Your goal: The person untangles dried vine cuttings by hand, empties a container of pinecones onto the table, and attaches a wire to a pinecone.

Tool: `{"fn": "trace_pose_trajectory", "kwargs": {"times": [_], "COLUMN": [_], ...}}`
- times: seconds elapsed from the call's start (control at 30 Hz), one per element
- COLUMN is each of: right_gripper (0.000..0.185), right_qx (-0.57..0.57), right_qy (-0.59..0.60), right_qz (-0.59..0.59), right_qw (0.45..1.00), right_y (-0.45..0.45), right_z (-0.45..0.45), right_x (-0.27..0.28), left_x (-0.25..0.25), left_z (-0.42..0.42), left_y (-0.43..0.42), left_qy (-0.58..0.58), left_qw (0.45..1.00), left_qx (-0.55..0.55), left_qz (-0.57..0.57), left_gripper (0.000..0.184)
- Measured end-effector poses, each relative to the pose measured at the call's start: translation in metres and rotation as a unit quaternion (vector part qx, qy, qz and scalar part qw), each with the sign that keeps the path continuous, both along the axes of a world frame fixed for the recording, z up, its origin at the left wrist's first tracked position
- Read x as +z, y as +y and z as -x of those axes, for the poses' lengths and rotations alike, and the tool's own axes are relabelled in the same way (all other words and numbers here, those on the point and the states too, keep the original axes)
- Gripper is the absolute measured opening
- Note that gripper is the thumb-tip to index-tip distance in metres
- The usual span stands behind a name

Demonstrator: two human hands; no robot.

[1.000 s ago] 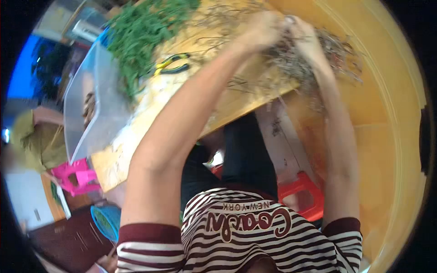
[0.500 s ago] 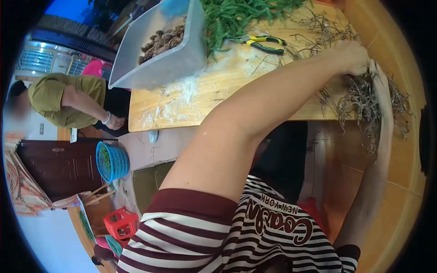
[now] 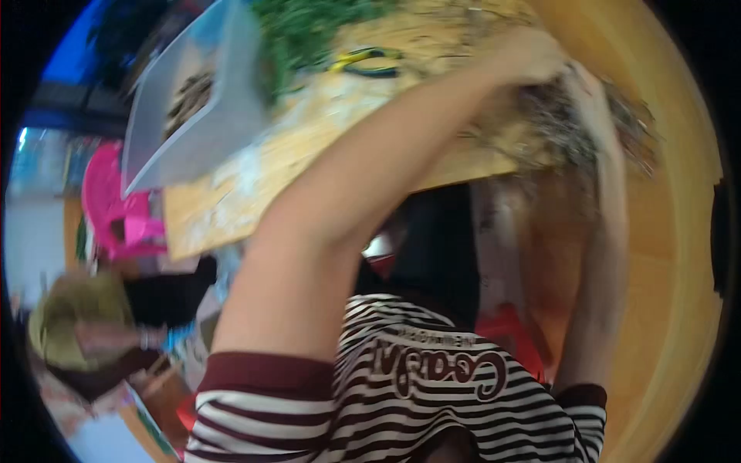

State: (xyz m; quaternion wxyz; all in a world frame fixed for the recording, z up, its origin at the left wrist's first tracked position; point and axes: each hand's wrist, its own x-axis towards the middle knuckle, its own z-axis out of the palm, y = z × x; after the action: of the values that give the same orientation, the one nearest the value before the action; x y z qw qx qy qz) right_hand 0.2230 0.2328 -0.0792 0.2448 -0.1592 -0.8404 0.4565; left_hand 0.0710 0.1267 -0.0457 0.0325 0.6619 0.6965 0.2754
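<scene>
My left hand [image 3: 536, 58] reaches across the wooden table [image 3: 212, 220] at the upper right, its fingers closed at the top of a tangled bunch of dry brown twigs [image 3: 559, 123]. My right hand [image 3: 590, 96] comes up from the right and meets it, also closed on the bunch. Twig ends stick out on both sides of my right wrist. Blur and my hands hide the exact finger grip. Yellow-and-black pliers [image 3: 367, 62] lie on the table left of my left forearm.
A clear plastic bin [image 3: 181, 147] with pine cones [image 3: 193, 100] stands at the table's left, beside green sprigs [image 3: 309, 31]. Loose twigs lie near the far right edge. A pink chair [image 3: 116, 204] and a person in an olive shirt [image 3: 81, 316] are at left.
The view has swung, shifting the table and my hands leftward and up in the picture. The person in olive appears lower, and the pink chair shows more fully. Both hands stay at the twigs.
</scene>
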Motion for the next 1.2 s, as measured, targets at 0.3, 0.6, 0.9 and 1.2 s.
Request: {"fn": "trace_pose_trajectory", "kwargs": {"times": [0.3,0.6,0.9,1.2], "right_gripper": [0.02,0.036,0.031,0.03], "right_qx": [0.005,-0.108,-0.064,-0.047], "right_qy": [0.105,0.099,0.115,0.132], "right_qz": [0.005,-0.026,0.078,0.046], "right_qw": [0.994,0.989,0.988,0.989], "right_y": [-0.01,-0.007,-0.009,-0.011], "right_z": [-0.003,0.015,0.009,0.01], "right_x": [-0.013,-0.013,-0.013,-0.016], "left_x": [-0.002,0.04,0.002,0.001], "left_z": [-0.021,-0.016,0.005,-0.012], "left_y": [-0.019,-0.065,-0.06,-0.033], "left_qy": [-0.106,-0.157,-0.119,0.129], "left_qw": [0.993,0.987,0.993,0.973], "left_qx": [-0.023,0.031,-0.011,-0.008], "left_qz": [-0.034,-0.033,-0.007,0.189], "left_gripper": [0.038,0.031,0.022,0.027]}}
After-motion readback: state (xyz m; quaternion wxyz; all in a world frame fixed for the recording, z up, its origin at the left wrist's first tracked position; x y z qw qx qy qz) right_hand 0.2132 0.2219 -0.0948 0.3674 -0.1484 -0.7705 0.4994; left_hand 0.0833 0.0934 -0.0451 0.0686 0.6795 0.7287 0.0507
